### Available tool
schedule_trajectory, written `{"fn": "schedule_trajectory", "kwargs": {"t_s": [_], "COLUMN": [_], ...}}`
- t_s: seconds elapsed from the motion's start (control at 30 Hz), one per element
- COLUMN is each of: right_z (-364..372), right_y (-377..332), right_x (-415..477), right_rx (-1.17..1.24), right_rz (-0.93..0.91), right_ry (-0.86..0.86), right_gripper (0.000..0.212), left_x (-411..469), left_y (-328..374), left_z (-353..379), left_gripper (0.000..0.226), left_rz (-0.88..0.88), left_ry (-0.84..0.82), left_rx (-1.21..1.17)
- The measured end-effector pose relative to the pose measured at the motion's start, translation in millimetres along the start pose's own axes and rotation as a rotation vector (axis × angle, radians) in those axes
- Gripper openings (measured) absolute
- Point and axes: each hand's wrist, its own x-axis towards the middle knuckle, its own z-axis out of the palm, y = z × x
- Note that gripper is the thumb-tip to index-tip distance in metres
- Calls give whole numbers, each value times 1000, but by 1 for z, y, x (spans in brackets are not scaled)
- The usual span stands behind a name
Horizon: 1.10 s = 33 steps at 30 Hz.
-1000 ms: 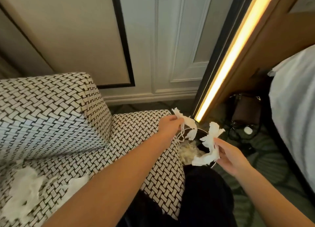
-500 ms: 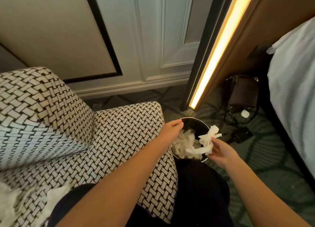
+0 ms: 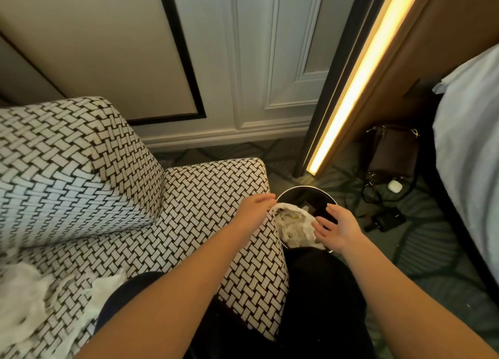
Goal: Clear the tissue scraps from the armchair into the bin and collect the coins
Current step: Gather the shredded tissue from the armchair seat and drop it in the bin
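White tissue (image 3: 295,225) lay heaped inside the round black bin (image 3: 302,196), which stood on the patterned carpet (image 3: 432,250) just beside the outer arm of the woven black-and-white armchair (image 3: 205,196). Both hands were held over the bin and gripped nothing. The left hand (image 3: 253,210) reached across the chair arm with its fingers straight and pointing at the rim; whether the fingertips touched the tissue was hard to tell. The right hand (image 3: 337,226) hovered above the heap with its fingers spread and relaxed. More tissue scraps (image 3: 24,302) lay on the chair seat at the lower left, well apart from the bin. Beyond the bin, a brown bag (image 3: 391,153) sat on the floor near a glowing light strip (image 3: 359,78).
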Motion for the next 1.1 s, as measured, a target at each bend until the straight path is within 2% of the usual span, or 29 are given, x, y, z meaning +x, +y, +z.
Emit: {"fn": "schedule_trajectory", "kwargs": {"t_s": [0.17,0.3,0.5,0.77,0.9,1.1], "right_z": [8,34,87,166,202,239], "right_y": [-2,-2,21,95,142,211], "right_x": [-29,-66,-119,-179,-204,-218], "right_rx": [-87,-245,-441,-758,-864,-1237], "right_rz": [-80,-182,-331,-530,-612,-754], "right_ry": [-40,-67,-224,-414,-562,-730], "right_gripper": [42,35,23,19,13,12], "left_x": [-22,-53,-103,-152,-176,-203], "left_y": [6,6,-8,-70,-106,-157], "left_z": [-24,-56,-121,-215,-250,-280], "left_gripper": [29,29,17,18,16,15], "left_rz": [29,81,175,171,150,121], "left_ry": [48,89,216,457,562,662], "left_rx": [-87,-132,-279,-439,-483,-580]}}
